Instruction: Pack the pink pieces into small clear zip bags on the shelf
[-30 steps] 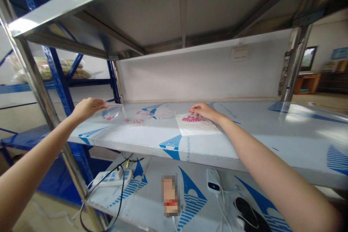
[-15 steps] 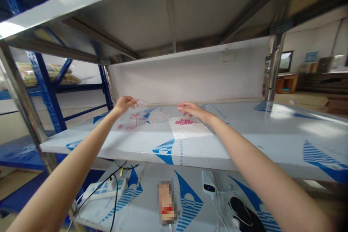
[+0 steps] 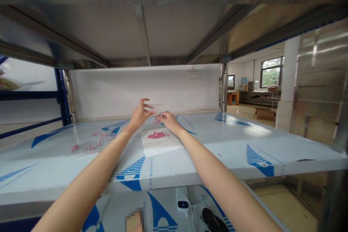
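Observation:
On the film-covered shelf, a heap of small pink beads (image 3: 157, 135) lies on a white sheet (image 3: 152, 148). Above and behind it is my left hand (image 3: 140, 116), thumb and fingers curved, with a thin clear cord (image 3: 157, 104) running out from the fingertips. My right hand (image 3: 169, 120) is just to its right, fingertips pinched together near my left thumb. Something small and pink shows at those fingertips, apparently a bead, though it is partly hidden. Left of my left forearm lies a clear plastic bag (image 3: 95, 145) with pink pieces.
An upper metal shelf (image 3: 168, 32) hangs low over the work surface, carried by metal posts (image 3: 223, 90). On the lower level are a white device with a small display (image 3: 183, 204), cables, a black object (image 3: 212, 219) and a blurred-out item (image 3: 134, 221).
The view has swung to the right and levelled. My hands have come close together, my right hand moving from above the beads to my left hand's fingertips.

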{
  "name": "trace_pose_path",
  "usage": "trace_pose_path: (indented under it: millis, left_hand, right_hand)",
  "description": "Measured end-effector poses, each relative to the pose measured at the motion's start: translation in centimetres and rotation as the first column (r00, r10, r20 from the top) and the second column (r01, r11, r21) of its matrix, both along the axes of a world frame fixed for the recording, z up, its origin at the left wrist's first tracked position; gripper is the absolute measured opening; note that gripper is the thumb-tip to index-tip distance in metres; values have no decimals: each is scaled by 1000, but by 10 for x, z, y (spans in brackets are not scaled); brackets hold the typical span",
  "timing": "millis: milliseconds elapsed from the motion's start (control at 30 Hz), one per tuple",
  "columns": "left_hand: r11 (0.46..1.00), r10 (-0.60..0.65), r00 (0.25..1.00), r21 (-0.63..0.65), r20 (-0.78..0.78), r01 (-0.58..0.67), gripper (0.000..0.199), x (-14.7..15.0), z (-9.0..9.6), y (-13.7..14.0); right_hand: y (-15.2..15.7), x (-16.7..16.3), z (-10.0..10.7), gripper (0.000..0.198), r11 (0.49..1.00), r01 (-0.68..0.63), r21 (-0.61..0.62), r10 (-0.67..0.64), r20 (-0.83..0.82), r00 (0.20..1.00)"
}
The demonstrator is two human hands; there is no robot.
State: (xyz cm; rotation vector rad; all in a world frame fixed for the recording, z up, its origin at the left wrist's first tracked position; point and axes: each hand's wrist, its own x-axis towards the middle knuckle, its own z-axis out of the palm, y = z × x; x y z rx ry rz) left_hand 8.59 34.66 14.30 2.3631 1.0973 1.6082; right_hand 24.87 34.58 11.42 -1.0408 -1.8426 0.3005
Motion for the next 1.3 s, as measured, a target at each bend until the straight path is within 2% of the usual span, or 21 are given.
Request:
trace_pose_path:
  millis: [33, 67, 167, 233, 300, 367, 500, 600, 700, 767, 833, 900, 967, 1033, 1133, 1233, 1300]
  left_hand:
    - [996, 55, 996, 79, -66, -49, 63, -1, -1, -5]
    - [983, 114, 981, 162, -158, -88, 58, -3, -1, -10]
    - [921, 303, 840, 364, -449, -137, 24, -4, 0, -23]
    - [879, 409, 737, 451, -539, -158, 23, -2, 1, -26]
    - [849, 471, 685, 496, -557, -180, 25, 0, 1, -26]
    - [842, 496, 654, 501, -572, -200, 25, 1, 0, -25]
    - [861, 495, 619, 440, -609, -256, 27, 1, -2, -24]
    - [846, 532, 612, 336, -585, -414, 28, -4, -5, -21]
    - [771, 583, 573, 171, -576, -613, 27, -15, -9, -14]
    - [730, 591, 584, 60, -556, -681, 26, -25, -12, -9]
    - [711, 586, 635, -56, -504, -701, 26, -33, -13, -4]
    - [717, 571, 705, -163, -421, -678, 26, -37, -13, 0]
    - [754, 535, 780, -233, -324, -614, 28, -37, -14, 3]
    - [818, 452, 858, -268, -245, -508, 29, -32, -16, 5]
    - [902, 294, 930, -260, -220, -346, 31, -21, -23, 8]
    - [931, 205, 946, -248, -251, -267, 30, -10, -29, 8]
    - [934, 161, 949, -270, -271, -236, 30, -5, -31, 6]
  right_hand:
    - [0, 0, -1, 16, 999, 38, 18, -39, 60, 997]
    - [0, 0, -2, 16, 997, 67, 28, -70, 120, 990]
    - [-3, 1, -5, 16, 991, 129, 26, -131, 241, 962]
    - [-6, 3, -4, 17, 980, 201, -6, -193, 250, 949]
    - [-7, 6, -2, 19, 959, 282, -33, -268, 224, 937]
    - [-8, 8, -1, 19, 943, 330, -33, -318, 198, 927]
    - [-8, 12, -1, 18, 935, 355, -11, -347, 187, 919]
    - [-5, 14, 0, 22, 903, 430, -13, -420, 185, 888]
    - [-5, 15, 1, 26, 873, 487, -5, -479, 180, 859]
    - [-7, 15, 1, 24, 884, 467, -4, -458, 191, 868]
    - [-9, 13, 0, 21, 917, 397, -32, -383, 206, 901]
    - [-9, 10, -2, 19, 959, 264, -98, -241, 199, 950]
    - [-9, 7, -4, 19, 980, 90, -179, -63, 148, 987]
    - [-10, 4, -5, 20, 962, -74, -261, 90, 51, 995]
    - [-14, 1, -2, 21, 901, -237, -363, 205, -123, 971]
    - [-21, 0, 2, 25, 841, -339, -421, 262, -231, 937]
    - [-24, 1, 4, 26, 824, -360, -438, 271, -253, 929]
